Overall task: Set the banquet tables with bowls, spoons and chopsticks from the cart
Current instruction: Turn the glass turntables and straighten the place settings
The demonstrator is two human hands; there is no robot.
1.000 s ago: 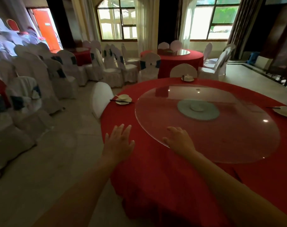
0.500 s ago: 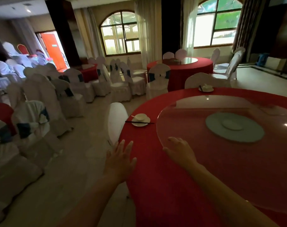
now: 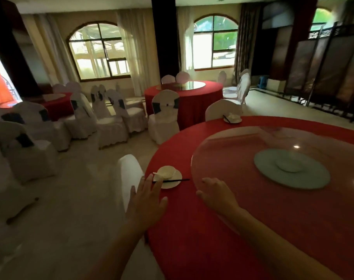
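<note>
The left hand [image 3: 146,201] is flat, fingers spread, holding nothing, and its fingertips [image 3: 150,184] are right by the chopsticks [image 3: 172,180] lying across the plate [image 3: 173,184] with the bowl [image 3: 166,171] near the edge of the red table [image 3: 192,249]. One small bump could knock the chopsticks off or push the plate to the floor. The right hand [image 3: 216,197] hangs loose and empty beside the glass disc [image 3: 242,158].

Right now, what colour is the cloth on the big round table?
Red; the tablecloth shows best in the head view.
</note>
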